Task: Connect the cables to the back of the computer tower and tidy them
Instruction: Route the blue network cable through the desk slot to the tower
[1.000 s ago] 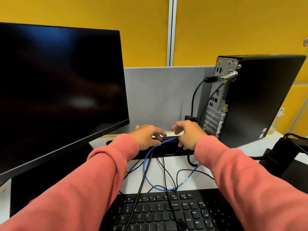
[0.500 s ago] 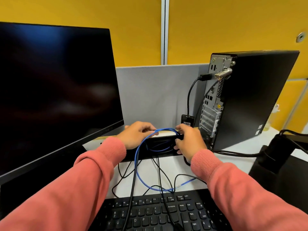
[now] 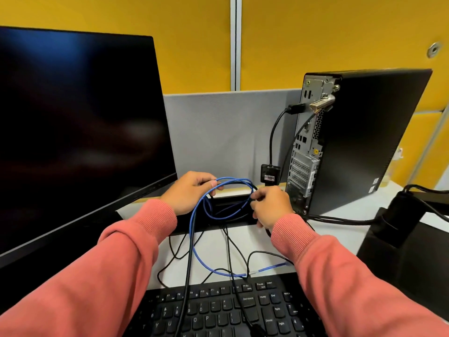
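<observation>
The monitor [image 3: 77, 132] is cut off by the left edge, and the keyboard [image 3: 226, 310] by the bottom edge. Port labels on the tower [image 3: 359, 142] rear panel are too small to read. The right hand [image 3: 272, 206] hides where the blue cable [image 3: 194, 229] loop ends.

I see a blue cable [image 3: 218, 268], black computer tower [image 3: 369, 137], black keyboard [image 3: 226, 310], salmon-pink ribbed sleeves [image 3: 136, 239], yellow wall [image 3: 145, 15], grey partition [image 3: 223, 132].
</observation>
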`<state>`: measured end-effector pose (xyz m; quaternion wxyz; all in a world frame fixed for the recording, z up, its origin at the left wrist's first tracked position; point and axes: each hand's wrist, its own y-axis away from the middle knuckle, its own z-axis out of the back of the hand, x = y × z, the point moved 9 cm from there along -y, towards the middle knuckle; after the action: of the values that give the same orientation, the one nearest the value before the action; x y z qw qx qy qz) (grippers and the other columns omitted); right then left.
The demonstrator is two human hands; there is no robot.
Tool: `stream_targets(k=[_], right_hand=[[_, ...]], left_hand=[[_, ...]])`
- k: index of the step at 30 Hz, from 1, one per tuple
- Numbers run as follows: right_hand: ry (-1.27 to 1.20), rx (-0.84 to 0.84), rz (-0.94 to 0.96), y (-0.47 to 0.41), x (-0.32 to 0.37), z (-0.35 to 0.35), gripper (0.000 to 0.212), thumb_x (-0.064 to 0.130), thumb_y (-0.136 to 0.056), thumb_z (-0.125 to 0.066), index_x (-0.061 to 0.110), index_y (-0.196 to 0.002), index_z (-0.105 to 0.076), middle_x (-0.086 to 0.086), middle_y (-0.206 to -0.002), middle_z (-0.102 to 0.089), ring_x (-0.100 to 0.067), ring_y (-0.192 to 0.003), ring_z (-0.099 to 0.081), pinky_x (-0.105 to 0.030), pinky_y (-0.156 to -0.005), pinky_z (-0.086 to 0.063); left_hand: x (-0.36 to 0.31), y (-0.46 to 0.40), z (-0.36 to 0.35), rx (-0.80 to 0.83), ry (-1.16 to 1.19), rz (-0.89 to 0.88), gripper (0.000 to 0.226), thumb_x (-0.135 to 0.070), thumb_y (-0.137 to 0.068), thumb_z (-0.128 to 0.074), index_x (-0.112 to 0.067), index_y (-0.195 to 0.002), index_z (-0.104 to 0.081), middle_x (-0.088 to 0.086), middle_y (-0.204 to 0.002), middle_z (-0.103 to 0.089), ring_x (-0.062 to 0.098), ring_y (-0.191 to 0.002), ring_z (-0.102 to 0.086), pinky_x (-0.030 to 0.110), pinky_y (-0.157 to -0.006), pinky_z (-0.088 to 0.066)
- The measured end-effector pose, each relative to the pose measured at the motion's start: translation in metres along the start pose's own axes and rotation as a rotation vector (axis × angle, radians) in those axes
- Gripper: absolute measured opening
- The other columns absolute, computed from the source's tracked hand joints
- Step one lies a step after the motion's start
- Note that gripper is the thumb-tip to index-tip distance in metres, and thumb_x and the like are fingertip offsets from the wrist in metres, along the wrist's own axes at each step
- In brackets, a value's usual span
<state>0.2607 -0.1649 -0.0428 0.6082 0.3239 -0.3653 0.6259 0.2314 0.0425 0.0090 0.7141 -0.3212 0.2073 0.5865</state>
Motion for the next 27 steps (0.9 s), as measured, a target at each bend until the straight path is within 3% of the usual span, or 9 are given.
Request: stream_targets(k=[3,5,7,10,13,18,22,24,27], right_hand=[[-0.08,0.017,-0.068,0.004,-0.003,0.004,0.02,0.007,-0.087,-0.054,0.01,-0.076,-0.071,-0.017,-0.068,-0.07,-0.025,-0.035,-0.058,-0.035,-0.05,-0.054],[-0.23,0.022,-0.161,0.006,-0.009,0.006,0.018,0.012,-0.089,-0.054,0.004,-0.085,-0.07,-0.017,-0.062,-0.069,-0.026,-0.033,-0.054,-0.034,-0.049,-0.048],[-0.321,0.039,-0.204,0.006,-0.013,0.005,0.017,0.014,-0.093,-0.055,0.005,-0.094,-0.07,-0.015,-0.06,-0.067,-0.025,-0.034,-0.052,-0.031,-0.043,-0.044],[-0.288,0.107,-0.155,0.009,-0.01,-0.004,0.028,0.001,-0.093,-0.059,0.014,-0.116,-0.069,-0.012,-0.078,-0.067,-0.019,-0.051,-0.061,-0.024,-0.037,-0.045],[-0.263,0.14,-0.088,0.013,-0.001,-0.008,0.044,-0.004,-0.09,-0.063,0.019,-0.129,-0.065,-0.008,-0.093,-0.068,-0.022,-0.068,-0.068,-0.028,-0.044,-0.053],[-0.218,0.113,-0.057,0.02,0.008,-0.001,0.031,0.01,-0.091,-0.069,0.024,-0.119,-0.067,-0.005,-0.102,-0.066,-0.029,-0.055,-0.071,-0.038,-0.063,-0.063],[0.128,-0.082,0.165,0.031,0.036,0.025,0.049,0.032,-0.085,-0.075,0.041,-0.125,-0.048,0.003,-0.117,-0.057,-0.025,-0.089,-0.066,-0.042,-0.077,-0.058],[0.238,-0.152,0.339,0.047,0.063,0.033,0.055,0.043,-0.086,-0.073,0.044,-0.132,-0.043,0.011,-0.118,-0.046,-0.019,-0.086,-0.055,-0.035,-0.075,-0.049],[0.259,-0.213,0.563,0.061,0.103,0.041,0.024,0.05,-0.089,-0.066,0.031,-0.102,-0.061,0.01,-0.096,-0.045,-0.018,-0.074,-0.051,-0.032,-0.063,-0.041]], left_hand=[[-0.006,0.002,0.008,-0.077,-0.058,-0.041,0.023,-0.03,-0.104,-0.056,-0.026,-0.094,-0.077,-0.01,-0.087,-0.075,0.004,-0.089,-0.069,0.03,-0.091,-0.05],[-0.017,0.002,0.016,-0.156,-0.015,-0.085,0.022,-0.023,-0.104,-0.057,-0.023,-0.096,-0.077,-0.008,-0.082,-0.073,0.003,-0.078,-0.065,0.022,-0.078,-0.048],[-0.027,0.001,0.026,-0.237,0.057,-0.098,0.024,-0.021,-0.104,-0.055,-0.022,-0.095,-0.076,-0.006,-0.066,-0.061,0.006,-0.061,-0.053,0.022,-0.064,-0.044],[-0.048,-0.001,0.038,-0.27,0.118,-0.112,0.025,-0.023,-0.105,-0.053,-0.021,-0.096,-0.076,-0.005,-0.055,-0.04,0.007,-0.048,-0.035,0.025,-0.049,-0.032],[-0.069,0.0,0.045,-0.255,0.099,-0.104,0.025,-0.026,-0.105,-0.054,-0.021,-0.099,-0.078,-0.01,-0.054,-0.032,0.005,-0.045,-0.026,0.024,-0.048,-0.022],[-0.081,0.003,0.051,-0.208,0.121,-0.02,0.027,-0.024,-0.106,-0.053,-0.016,-0.101,-0.079,-0.014,-0.037,-0.035,0.005,-0.039,-0.032,0.027,-0.051,-0.022],[-0.083,0.009,0.048,-0.184,0.108,0.02,0.027,-0.02,-0.107,-0.052,-0.009,-0.106,-0.077,-0.022,-0.035,-0.044,-0.008,-0.038,-0.044,0.012,-0.045,-0.027],[-0.085,0.012,0.045,-0.172,0.129,0.022,0.027,-0.02,-0.107,-0.052,-0.009,-0.108,-0.077,-0.023,-0.037,-0.046,-0.011,-0.04,-0.046,0.01,-0.048,-0.027],[-0.092,0.017,0.043,-0.149,0.158,-0.008,0.026,-0.02,-0.106,-0.053,-0.01,-0.105,-0.077,-0.019,-0.037,-0.044,-0.004,-0.039,-0.044,0.011,-0.045,-0.027]])
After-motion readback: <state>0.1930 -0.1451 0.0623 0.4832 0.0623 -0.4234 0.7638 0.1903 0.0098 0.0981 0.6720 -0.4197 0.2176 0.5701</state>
